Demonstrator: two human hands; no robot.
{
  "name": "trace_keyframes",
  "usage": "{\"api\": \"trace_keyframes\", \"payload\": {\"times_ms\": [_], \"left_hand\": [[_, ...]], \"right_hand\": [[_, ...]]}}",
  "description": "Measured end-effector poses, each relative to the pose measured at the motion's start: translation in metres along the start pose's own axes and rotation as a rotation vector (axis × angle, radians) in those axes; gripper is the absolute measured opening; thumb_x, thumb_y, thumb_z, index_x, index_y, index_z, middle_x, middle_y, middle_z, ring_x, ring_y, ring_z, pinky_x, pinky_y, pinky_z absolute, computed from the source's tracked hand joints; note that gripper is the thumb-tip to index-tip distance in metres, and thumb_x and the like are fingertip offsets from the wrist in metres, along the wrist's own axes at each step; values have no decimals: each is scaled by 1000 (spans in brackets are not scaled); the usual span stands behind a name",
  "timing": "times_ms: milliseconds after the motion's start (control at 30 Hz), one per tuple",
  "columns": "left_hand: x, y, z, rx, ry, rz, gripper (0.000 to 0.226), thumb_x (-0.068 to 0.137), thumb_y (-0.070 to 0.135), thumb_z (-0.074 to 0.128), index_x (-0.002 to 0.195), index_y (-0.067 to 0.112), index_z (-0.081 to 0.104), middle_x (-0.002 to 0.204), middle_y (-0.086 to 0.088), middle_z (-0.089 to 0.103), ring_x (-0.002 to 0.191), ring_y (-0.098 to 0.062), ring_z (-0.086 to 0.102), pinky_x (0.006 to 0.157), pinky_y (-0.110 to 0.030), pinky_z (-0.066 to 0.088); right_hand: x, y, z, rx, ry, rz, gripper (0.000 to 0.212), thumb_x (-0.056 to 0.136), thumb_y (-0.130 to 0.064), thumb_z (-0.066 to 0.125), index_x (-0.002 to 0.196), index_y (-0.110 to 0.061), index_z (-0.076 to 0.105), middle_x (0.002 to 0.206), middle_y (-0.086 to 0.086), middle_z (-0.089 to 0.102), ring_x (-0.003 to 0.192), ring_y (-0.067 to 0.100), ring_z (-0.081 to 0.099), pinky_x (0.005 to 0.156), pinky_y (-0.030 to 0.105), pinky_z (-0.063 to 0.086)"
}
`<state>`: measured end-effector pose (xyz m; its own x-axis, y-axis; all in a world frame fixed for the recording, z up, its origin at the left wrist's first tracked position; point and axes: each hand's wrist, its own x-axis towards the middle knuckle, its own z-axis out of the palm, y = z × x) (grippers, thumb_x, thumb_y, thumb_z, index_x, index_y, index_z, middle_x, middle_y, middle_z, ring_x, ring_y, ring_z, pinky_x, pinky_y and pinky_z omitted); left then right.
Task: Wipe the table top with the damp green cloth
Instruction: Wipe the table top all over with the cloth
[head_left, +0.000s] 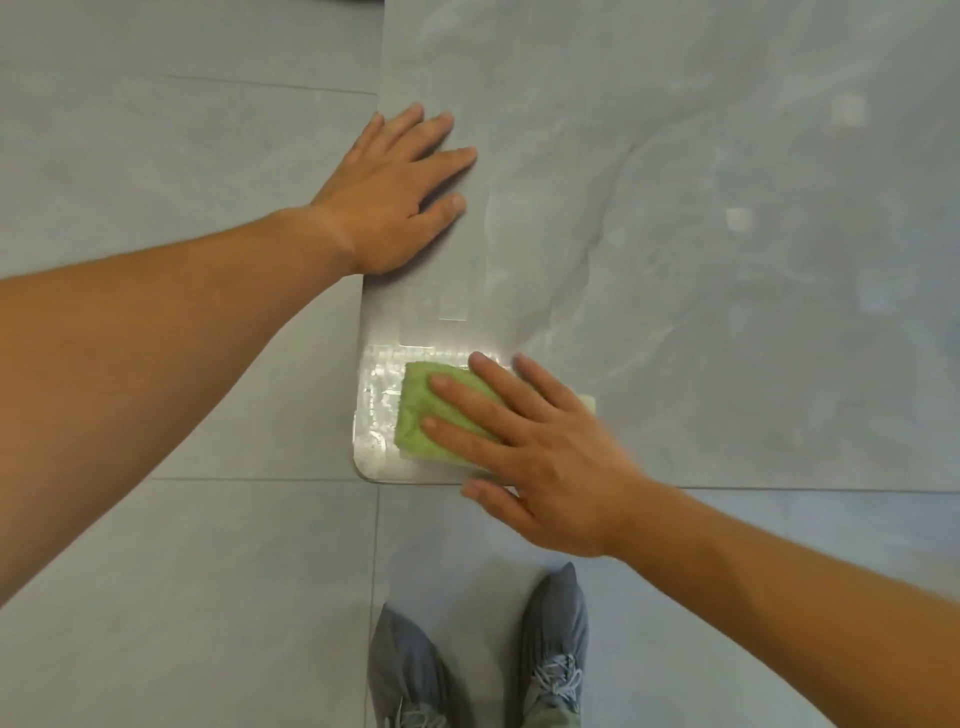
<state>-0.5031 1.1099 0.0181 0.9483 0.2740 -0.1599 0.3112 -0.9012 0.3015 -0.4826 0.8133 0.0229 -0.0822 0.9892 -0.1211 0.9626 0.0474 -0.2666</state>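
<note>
The grey marbled table top (675, 234) fills the upper right of the head view, and its rounded near-left corner sits in the middle. A folded green cloth (423, 415) lies flat on that corner. My right hand (535, 452) presses down on the cloth with straight, spread fingers, while the thumb reaches over the table's front edge. A wet, shiny patch glistens just left of and above the cloth. My left hand (400, 192) rests flat on the table's left edge further back, fingers straight, holding nothing.
Grey tiled floor (182, 545) surrounds the table on the left and front. My two feet in grey shoes (556, 649) stand on it just below the table's front edge. A dark object shows at the top edge of the view.
</note>
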Motion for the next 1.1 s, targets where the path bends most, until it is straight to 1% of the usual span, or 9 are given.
{"api": "trace_keyframes", "payload": {"times_ms": [267,333,433,500,600,700,867,967,1100], "left_hand": [[-11,24,9,-13,33,-90,54,102,48,31,152,26,31,166,-6,14,153,-28,2,122,-51,-2],[-23,28,10,-9,38,-73,52,102,47,31,150,25,35,165,-7,18,153,-29,7,122,-51,-1],[-41,38,10,13,28,-25,55,99,49,28,145,24,43,161,-10,27,151,-29,16,122,-50,4],[-54,48,8,8,14,-1,54,98,48,28,141,23,49,157,-10,33,148,-29,24,122,-49,9],[-67,70,4,-29,-1,5,53,96,48,30,135,22,54,149,-9,44,139,-31,36,118,-49,20],[-65,102,-1,-102,-46,-21,50,96,47,35,133,21,56,140,-4,54,130,-30,45,111,-47,32],[-51,166,3,-380,-106,-137,46,93,50,50,128,23,58,117,1,64,106,-21,60,94,-41,49],[-40,193,7,-486,-143,-247,47,93,49,61,131,22,57,121,3,62,105,-16,60,95,-37,49],[-28,205,11,-477,-184,-384,48,84,55,68,118,22,61,113,0,61,99,-17,60,90,-38,51]], "right_hand": [[-13,64,-21,49,184,882,63,99,-52,18,158,-29,20,167,2,8,152,34,9,122,52,11],[-5,34,-13,42,180,801,63,99,-52,24,157,-27,23,167,5,11,151,37,13,120,54,15],[-23,-5,0,36,39,365,59,102,-50,28,157,-28,25,167,1,12,153,33,10,120,55,15],[-42,4,-2,52,20,258,56,103,-48,29,156,-29,28,166,-2,15,153,29,10,121,53,13],[-62,32,-13,93,44,474,56,103,-50,21,156,-31,26,166,-7,12,154,26,9,121,53,13],[-72,47,-29,369,126,652,61,99,-55,20,154,-31,30,164,-13,13,154,21,7,124,44,7],[-80,56,-49,591,445,1028,53,91,-46,62,134,-16,58,132,4,60,129,24,50,110,41,39],[-90,63,-51,597,380,1143,55,79,-58,68,117,-18,66,110,0,67,105,22,61,94,43,51],[-97,64,-57,685,236,1173,65,69,-62,75,120,-23,65,109,-5,64,106,18,60,91,41,52]]}}
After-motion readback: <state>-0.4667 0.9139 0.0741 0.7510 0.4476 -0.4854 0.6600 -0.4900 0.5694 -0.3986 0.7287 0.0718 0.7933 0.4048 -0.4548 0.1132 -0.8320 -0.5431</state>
